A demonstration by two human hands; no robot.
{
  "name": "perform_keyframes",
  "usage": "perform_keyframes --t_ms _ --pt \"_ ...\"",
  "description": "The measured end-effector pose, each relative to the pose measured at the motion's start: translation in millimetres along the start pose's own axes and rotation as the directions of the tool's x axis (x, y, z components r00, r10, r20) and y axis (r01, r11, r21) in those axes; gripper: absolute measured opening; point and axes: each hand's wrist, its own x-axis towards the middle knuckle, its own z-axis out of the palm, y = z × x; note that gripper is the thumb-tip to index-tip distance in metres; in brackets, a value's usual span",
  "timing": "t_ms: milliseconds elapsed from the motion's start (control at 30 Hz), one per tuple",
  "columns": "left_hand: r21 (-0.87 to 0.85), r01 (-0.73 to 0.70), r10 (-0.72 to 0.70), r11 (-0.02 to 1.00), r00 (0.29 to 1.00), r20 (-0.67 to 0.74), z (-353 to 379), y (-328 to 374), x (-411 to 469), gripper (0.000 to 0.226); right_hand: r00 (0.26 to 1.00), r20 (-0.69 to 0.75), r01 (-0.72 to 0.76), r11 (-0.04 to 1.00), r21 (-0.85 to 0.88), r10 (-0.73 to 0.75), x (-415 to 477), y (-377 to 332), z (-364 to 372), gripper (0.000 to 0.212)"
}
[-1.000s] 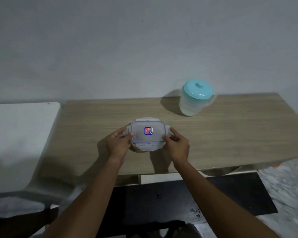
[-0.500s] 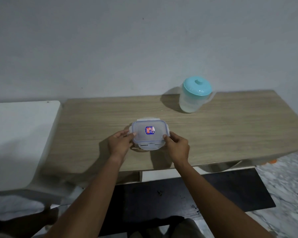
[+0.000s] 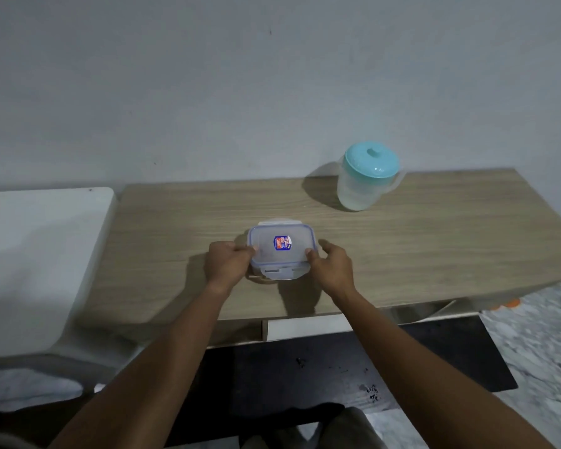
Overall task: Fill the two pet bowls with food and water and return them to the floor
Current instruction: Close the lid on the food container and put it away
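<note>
The fingers [image 3: 236, 248] of the left hand [image 3: 225, 264] pinch the left edge of the clear, lidded food container [image 3: 280, 251]. The right hand [image 3: 332, 268] sets its thumb on the right edge, its fingers [image 3: 326, 245] curved just beside it; whether they touch, I cannot tell. The container sits mid-desk [image 3: 434, 247], and a teal-lidded pitcher [image 3: 366, 183] stands at the far right.

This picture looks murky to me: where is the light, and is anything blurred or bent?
Head view: dim light from the right, since the translucent turquoise-lidded jug casts a soft shadow leftwards; the wooden table looks bowed by the wide lens; the speckled floor is smeared; the clear lidded box is fairly sharp.
</note>
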Motion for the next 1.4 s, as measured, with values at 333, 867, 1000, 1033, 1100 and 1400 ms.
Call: perform_keyframes --t_ms 333,867,1000,1033,1100,1400 --pt "0.595 -0.557 0.183 0.579 0.800 0.571 -3 41 24 0.132 0.789 0.613 0.523 0.557 -0.645 -0.031 55 -62 -8 0.135" --pt "0.523 -0.616 0.360 0.589 0.780 0.512 0 19 19 0.124 0.779 0.614 0.579 0.523 -0.626 -0.128 57 -51 -4 0.126" --pt "0.373 -0.574 0.417 0.729 0.805 0.423 0 5 6 0.119 0.827 0.517 0.480 0.757 -0.443 -0.222 46 -23 -8 0.133" --pt "0.300 -0.552 0.434 0.778 0.817 0.380 0 1 1 0.115 0.859 0.455 0.427 0.820 -0.381 -0.236 40 -13 -8 0.133" --pt "0.081 -0.502 0.460 0.861 0.836 0.301 0 -7 -7 0.094 0.918 0.315 0.323 0.914 -0.245 -0.240 24 2 -11 0.133" --pt "-0.138 -0.346 0.365 0.928 0.919 0.151 20 -19 -14 0.076 0.960 0.132 0.236 0.968 0.081 -0.245 3 26 -10 0.066"
